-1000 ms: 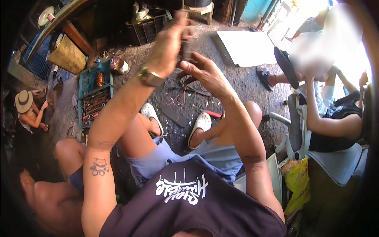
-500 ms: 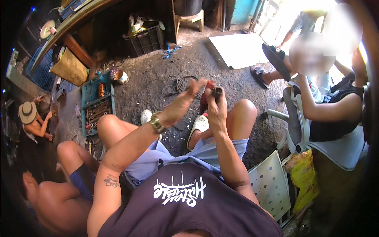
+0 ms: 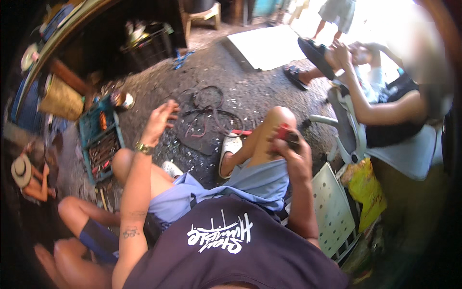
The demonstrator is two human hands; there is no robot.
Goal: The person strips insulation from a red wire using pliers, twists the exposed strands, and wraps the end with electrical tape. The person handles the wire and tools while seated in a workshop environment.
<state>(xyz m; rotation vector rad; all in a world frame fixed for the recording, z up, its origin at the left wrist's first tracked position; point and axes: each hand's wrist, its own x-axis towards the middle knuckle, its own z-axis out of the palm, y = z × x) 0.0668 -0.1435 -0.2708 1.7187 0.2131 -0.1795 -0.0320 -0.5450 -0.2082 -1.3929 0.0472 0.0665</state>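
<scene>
My left hand [image 3: 161, 118] hangs in the air with its fingers apart and nothing in it, between the toolbox and some loose dark belts. My right hand [image 3: 294, 153] is closed around a small red and dark object [image 3: 285, 131] above my right knee; blur hides its kind. On the ground lie the coiled dark belts [image 3: 211, 103] and a flat dark piece [image 3: 196, 144]. A red stick-like thing [image 3: 241, 132] lies beside my white clog [image 3: 231, 147].
A teal toolbox [image 3: 100, 142] full of tools stands at the left, near a tin can [image 3: 127, 100]. Coworkers sit at both sides; the right one is on a grey chair [image 3: 353, 125]. A white board [image 3: 264, 46] lies farther off. A yellow bag [image 3: 366, 192] is at the right.
My hands have moved apart: the left went left, away from the held object; the right went right and lower with it. The view has shifted, and a standing person's legs show at the back.
</scene>
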